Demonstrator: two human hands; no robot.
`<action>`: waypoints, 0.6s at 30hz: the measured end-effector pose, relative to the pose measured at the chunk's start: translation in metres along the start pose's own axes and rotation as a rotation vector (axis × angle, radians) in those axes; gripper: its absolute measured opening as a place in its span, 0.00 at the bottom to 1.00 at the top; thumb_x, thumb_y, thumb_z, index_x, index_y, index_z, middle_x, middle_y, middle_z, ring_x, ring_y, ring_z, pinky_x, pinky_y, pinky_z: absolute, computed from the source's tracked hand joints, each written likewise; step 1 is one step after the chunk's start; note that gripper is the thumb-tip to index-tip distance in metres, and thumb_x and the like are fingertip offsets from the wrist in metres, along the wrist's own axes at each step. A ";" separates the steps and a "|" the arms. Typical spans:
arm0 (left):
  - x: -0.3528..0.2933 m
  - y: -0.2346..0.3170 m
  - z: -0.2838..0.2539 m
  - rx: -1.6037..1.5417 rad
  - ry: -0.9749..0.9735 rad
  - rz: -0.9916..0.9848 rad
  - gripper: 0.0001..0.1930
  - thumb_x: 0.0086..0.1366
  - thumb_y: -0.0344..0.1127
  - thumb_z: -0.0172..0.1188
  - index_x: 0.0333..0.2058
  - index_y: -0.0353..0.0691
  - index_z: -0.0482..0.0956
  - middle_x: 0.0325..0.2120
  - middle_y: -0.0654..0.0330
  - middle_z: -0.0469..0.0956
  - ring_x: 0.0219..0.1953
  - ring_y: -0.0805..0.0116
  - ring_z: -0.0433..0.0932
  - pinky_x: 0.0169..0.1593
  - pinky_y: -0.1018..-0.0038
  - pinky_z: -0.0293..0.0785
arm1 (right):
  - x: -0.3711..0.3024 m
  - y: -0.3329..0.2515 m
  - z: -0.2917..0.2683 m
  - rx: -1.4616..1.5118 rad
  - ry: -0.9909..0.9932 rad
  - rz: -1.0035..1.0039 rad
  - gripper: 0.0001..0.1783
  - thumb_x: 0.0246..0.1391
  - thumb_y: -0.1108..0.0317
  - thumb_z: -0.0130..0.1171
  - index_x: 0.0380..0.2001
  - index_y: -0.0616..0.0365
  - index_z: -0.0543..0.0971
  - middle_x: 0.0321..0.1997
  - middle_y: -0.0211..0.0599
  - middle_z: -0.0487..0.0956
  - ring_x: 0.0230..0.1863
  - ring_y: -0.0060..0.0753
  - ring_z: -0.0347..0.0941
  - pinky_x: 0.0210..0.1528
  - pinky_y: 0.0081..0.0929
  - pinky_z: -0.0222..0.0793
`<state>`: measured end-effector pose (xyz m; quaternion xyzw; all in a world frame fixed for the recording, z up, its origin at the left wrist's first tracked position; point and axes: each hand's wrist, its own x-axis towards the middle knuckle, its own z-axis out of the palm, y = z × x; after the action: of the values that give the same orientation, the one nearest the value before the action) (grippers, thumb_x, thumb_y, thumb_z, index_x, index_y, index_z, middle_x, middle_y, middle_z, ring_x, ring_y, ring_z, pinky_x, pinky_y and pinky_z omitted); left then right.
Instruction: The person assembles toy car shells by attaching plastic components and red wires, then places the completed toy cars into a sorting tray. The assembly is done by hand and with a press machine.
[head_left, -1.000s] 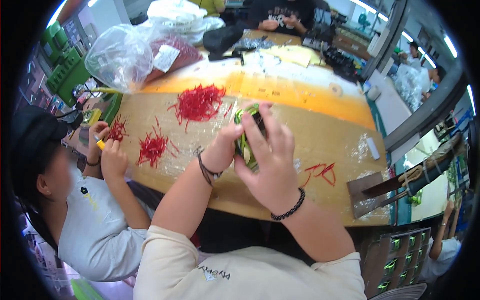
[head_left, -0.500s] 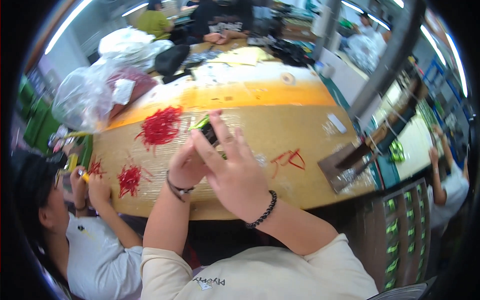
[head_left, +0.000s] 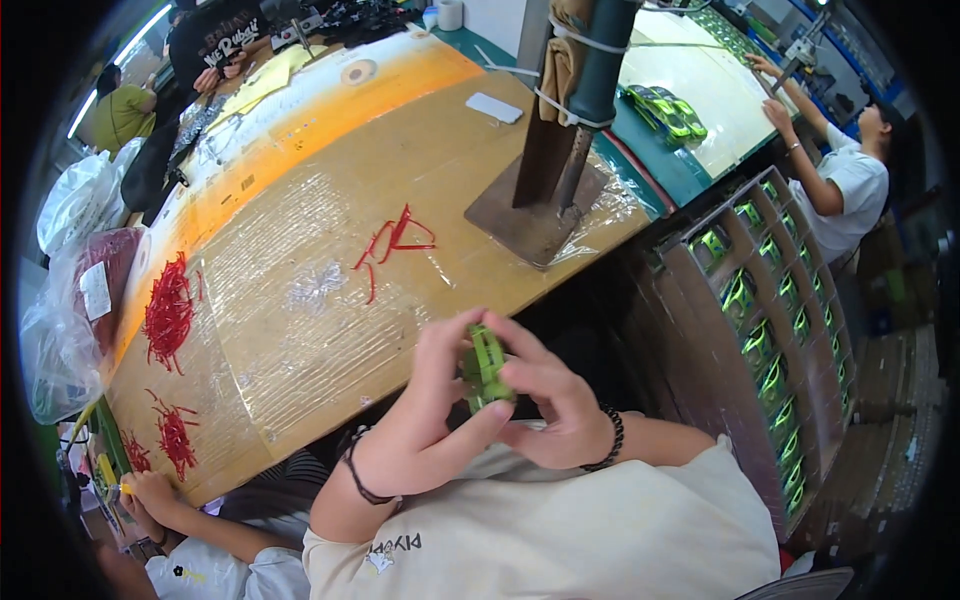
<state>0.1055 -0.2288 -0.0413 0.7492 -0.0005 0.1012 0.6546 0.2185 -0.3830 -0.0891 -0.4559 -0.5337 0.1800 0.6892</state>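
Close in front of my body, past the table's near edge, I hold a small green piece that looks like a toy car body (head_left: 484, 365). My left hand (head_left: 428, 420) is closed around its left and near side. The fingers of my right hand (head_left: 553, 405) grip its far end and right side. Slatted openings show on the part facing up; its underside is hidden by my hands. Red thin strips (head_left: 398, 240) lie on the table beyond my hands.
Piles of red strips (head_left: 170, 315) lie at left. A metal post on a base plate (head_left: 540, 205) stands on the table. At right, a partitioned tray (head_left: 690, 290) holds several similar green pieces. A co-worker's hands (head_left: 150, 500) work at lower left; another person (head_left: 835, 180) is at right.
My view has swung right, toward the tray. Both hands have come back from over the table toward my body, still holding the green piece, which is turned.
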 end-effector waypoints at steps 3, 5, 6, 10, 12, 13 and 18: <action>0.012 -0.015 0.018 -0.207 -0.070 -0.156 0.37 0.66 0.22 0.57 0.70 0.34 0.49 0.60 0.50 0.60 0.62 0.58 0.64 0.61 0.63 0.72 | -0.029 0.000 -0.019 0.343 0.166 0.212 0.46 0.51 0.86 0.65 0.69 0.45 0.58 0.79 0.47 0.49 0.74 0.45 0.58 0.67 0.39 0.66; 0.021 -0.015 0.025 -0.427 -0.071 -0.252 0.38 0.66 0.22 0.58 0.71 0.34 0.48 0.64 0.49 0.60 0.63 0.60 0.67 0.59 0.66 0.75 | -0.032 -0.006 -0.035 0.451 0.317 0.403 0.50 0.51 0.84 0.67 0.72 0.47 0.52 0.77 0.45 0.52 0.71 0.44 0.62 0.66 0.40 0.69; 0.023 -0.013 0.031 -0.483 -0.033 -0.297 0.39 0.65 0.18 0.56 0.72 0.34 0.49 0.68 0.48 0.58 0.65 0.60 0.65 0.62 0.66 0.70 | -0.028 -0.009 -0.041 0.565 0.362 0.435 0.49 0.53 0.81 0.66 0.72 0.48 0.51 0.76 0.45 0.54 0.70 0.46 0.63 0.65 0.42 0.70; 0.042 -0.021 0.035 -0.494 0.034 -0.244 0.40 0.63 0.19 0.61 0.71 0.35 0.52 0.68 0.49 0.60 0.62 0.63 0.67 0.61 0.68 0.71 | -0.011 -0.011 -0.060 0.922 0.430 0.466 0.45 0.61 0.71 0.62 0.73 0.50 0.47 0.72 0.48 0.60 0.66 0.52 0.68 0.63 0.48 0.72; 0.048 -0.019 0.041 -0.477 0.096 -0.235 0.39 0.63 0.19 0.61 0.70 0.35 0.53 0.68 0.50 0.61 0.62 0.64 0.68 0.62 0.68 0.70 | -0.002 -0.009 -0.064 0.947 0.420 0.472 0.43 0.63 0.69 0.60 0.73 0.49 0.46 0.71 0.49 0.61 0.65 0.53 0.69 0.62 0.49 0.73; 0.052 -0.019 0.042 -0.465 0.146 -0.231 0.39 0.63 0.19 0.61 0.70 0.34 0.54 0.67 0.50 0.62 0.61 0.64 0.69 0.62 0.67 0.69 | 0.003 -0.007 -0.065 0.966 0.423 0.476 0.42 0.64 0.68 0.58 0.73 0.49 0.46 0.71 0.50 0.62 0.64 0.54 0.70 0.62 0.50 0.74; 0.067 -0.016 0.043 -0.490 0.275 -0.211 0.32 0.66 0.25 0.60 0.67 0.34 0.60 0.65 0.50 0.66 0.58 0.66 0.73 0.63 0.68 0.69 | 0.015 -0.003 -0.069 0.984 0.439 0.463 0.39 0.67 0.66 0.54 0.73 0.48 0.44 0.69 0.50 0.64 0.64 0.54 0.70 0.63 0.50 0.73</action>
<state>0.1798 -0.2601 -0.0522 0.5440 0.1416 0.1301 0.8168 0.2851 -0.4033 -0.0789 -0.2135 -0.1185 0.4539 0.8569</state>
